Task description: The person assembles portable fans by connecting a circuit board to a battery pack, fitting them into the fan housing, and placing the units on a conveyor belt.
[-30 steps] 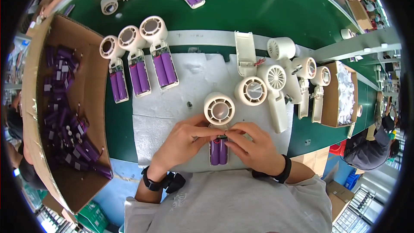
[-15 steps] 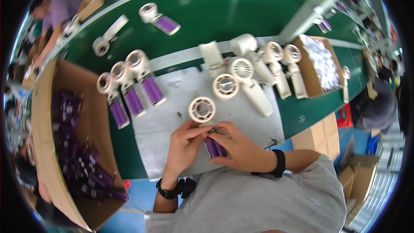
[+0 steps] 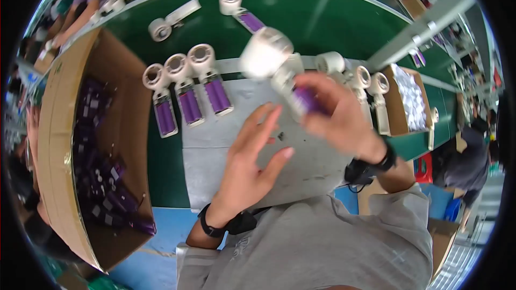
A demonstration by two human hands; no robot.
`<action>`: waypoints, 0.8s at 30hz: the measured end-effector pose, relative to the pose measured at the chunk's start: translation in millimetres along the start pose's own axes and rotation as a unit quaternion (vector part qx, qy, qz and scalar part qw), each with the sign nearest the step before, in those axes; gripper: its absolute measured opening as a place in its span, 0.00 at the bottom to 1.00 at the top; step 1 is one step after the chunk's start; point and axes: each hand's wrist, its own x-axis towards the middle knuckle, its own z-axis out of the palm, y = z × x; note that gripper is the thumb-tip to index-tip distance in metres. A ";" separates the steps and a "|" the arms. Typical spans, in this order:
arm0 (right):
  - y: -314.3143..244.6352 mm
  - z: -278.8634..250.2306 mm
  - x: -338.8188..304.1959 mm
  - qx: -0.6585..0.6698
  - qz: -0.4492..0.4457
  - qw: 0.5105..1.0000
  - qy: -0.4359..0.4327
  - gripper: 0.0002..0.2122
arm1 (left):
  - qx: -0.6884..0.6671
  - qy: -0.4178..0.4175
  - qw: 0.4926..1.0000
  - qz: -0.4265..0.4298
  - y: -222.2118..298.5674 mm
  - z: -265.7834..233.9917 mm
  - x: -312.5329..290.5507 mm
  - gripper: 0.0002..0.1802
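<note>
My right hand (image 3: 344,118) is closed round the handle of a white handheld fan (image 3: 263,56), raised above the mat and blurred by motion. Part of the purple battery pack (image 3: 306,99) in its handle shows between the fingers. Below and left of it, my left hand (image 3: 247,166) is held over the grey mat (image 3: 212,166), fingers apart, with nothing in it. Left of the mat's middle, three white fans (image 3: 217,96) lie in a row, purple packs exposed in their handles. The raised fan and right hand partly hide several white fans (image 3: 361,78) at the right.
A deep cardboard box (image 3: 121,156) with purple battery packs stands at the left. At the right is a smaller box (image 3: 398,129) of white pieces, beside a grey metal post (image 3: 414,27). More fans (image 3: 231,4) lie farther back on the green table (image 3: 317,24). People work beyond.
My right hand has lifted the fan up and away from me. The left hand has let go of it and spread its fingers. The whole view has shifted somewhat.
</note>
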 end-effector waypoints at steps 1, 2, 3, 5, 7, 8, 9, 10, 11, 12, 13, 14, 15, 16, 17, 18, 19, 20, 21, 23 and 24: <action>4.2 -18.3 31.6 -0.044 -0.027 0.999 -0.003 0.25 | 0.014 -0.013 1.000 -0.012 -4.2 -5.4 -3.6 0.22; 13.4 -44.0 67.0 -0.092 -0.052 0.994 0.010 0.24 | 0.018 -0.040 0.999 -0.020 -11.0 -7.6 -4.6 0.22; 25.8 -71.3 104.2 -0.189 -0.065 0.979 0.032 0.23 | 0.022 -0.068 0.997 -0.029 -17.3 -10.3 -6.3 0.22; 66.0 -137.9 172.5 -0.298 -0.015 0.950 0.087 0.23 | 0.007 -0.086 0.995 -0.045 -31.6 -15.3 -6.7 0.21; 88.8 -174.6 210.0 -0.375 0.103 0.916 0.098 0.24 | -0.020 -0.122 0.989 -0.085 -43.1 -22.3 -7.6 0.19; 95.4 -185.4 219.2 -0.439 0.160 0.879 0.089 0.25 | -0.024 -0.114 0.989 -0.089 -44.9 -24.9 -7.4 0.19; 114.6 -202.8 221.6 -0.445 0.160 0.877 0.085 0.25 | -0.024 -0.116 0.989 -0.087 -44.8 -26.7 -5.4 0.19; 139.0 -218.0 218.5 -0.504 0.087 0.854 0.102 0.24 | -0.026 -0.119 0.989 -0.087 -43.5 -27.6 -3.9 0.18; 158.7 -237.6 218.2 -0.557 0.014 0.822 0.118 0.24 | -0.029 -0.123 0.988 -0.087 -43.5 -27.9 -1.4 0.17; 162.3 -242.5 223.1 -0.559 0.014 0.822 0.106 0.24 | -0.033 -0.115 0.988 -0.095 -45.7 -29.1 -0.9 0.17; 160.4 -242.8 226.0 -0.598 -0.007 0.800 0.040 0.23 | -0.026 -0.106 0.990 -0.091 -47.5 -31.2 -3.4 0.17; 157.7 -243.4 232.9 -0.632 -0.029 0.774 -0.027 0.22 | -0.018 -0.098 0.991 -0.087 -49.2 -33.1 -5.3 0.17; 131.9 -230.6 252.0 -0.618 0.112 0.772 -0.098 0.22 | -0.007 -0.089 0.992 -0.085 -51.4 -34.4 -5.2 0.16; 101.3 -218.6 276.2 -0.589 0.250 0.750 -0.168 0.22 | -0.005 -0.082 0.992 -0.100 -51.7 -35.2 -4.3 0.16; 86.9 -225.4 295.6 -0.593 0.242 0.758 -0.122 0.22 | -0.010 -0.093 0.990 -0.105 -50.9 -34.9 -1.4 0.16; 83.0 -235.3 324.9 -0.595 0.232 0.766 -0.078 0.22 | -0.013 -0.101 0.989 -0.111 -49.8 -34.7 1.4 0.16; 84.2 -278.5 371.6 -0.651 0.203 0.723 -0.109 0.25 | -0.023 -0.118 0.987 -0.109 -48.3 -31.9 4.4 0.16; 101.4 -289.2 401.8 -0.663 -0.091 0.741 -0.058 0.27 | -0.019 -0.111 0.986 -0.121 -49.5 -33.7 4.5 0.16; 116.9 -293.1 424.8 -0.611 -0.376 0.696 0.003 0.29 | -0.019 -0.118 0.986 -0.116 -52.8 -34.5 6.6 0.15; 138.5 -284.8 463.0 -0.594 -0.357 0.720 -0.033 0.31 | -0.016 -0.130 0.986 -0.104 -53.5 -36.2 7.3 0.15; 144.4 -277.9 481.4 -0.588 -0.333 0.735 -0.061 0.33 | -0.010 -0.121 0.987 -0.109 -55.2 -37.2 7.7 0.15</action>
